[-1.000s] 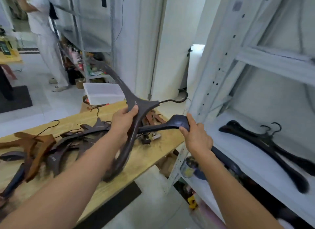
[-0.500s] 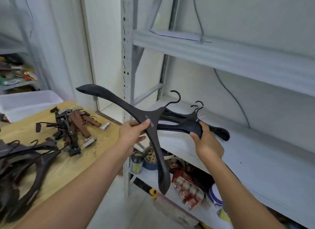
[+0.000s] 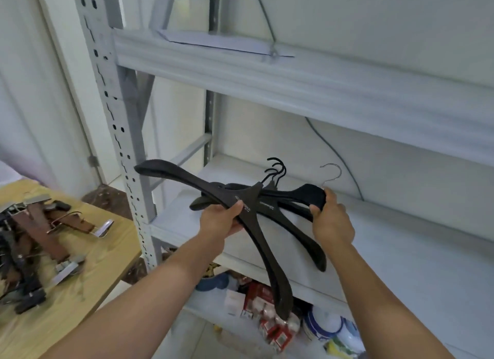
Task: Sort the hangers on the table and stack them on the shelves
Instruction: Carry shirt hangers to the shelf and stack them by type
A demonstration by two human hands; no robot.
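Note:
I hold a black hanger over the middle shelf of a grey metal rack. My left hand grips its centre, one arm pointing up left, the other hanging down past the shelf edge. My right hand is shut on the arm end of a second black hanger lying across it. More black hangers lie beneath on the shelf, hooks toward the wall. A silver hook rises behind my right hand.
The wooden table at lower left carries brown clip hangers and dark ones. A perforated rack post stands between table and shelf. The upper shelf beam overhangs. Tins and boxes fill the lower shelf.
My view turned from the table to the rack. Both hands carried the black hangers right and forward, now over the stack on the middle shelf.

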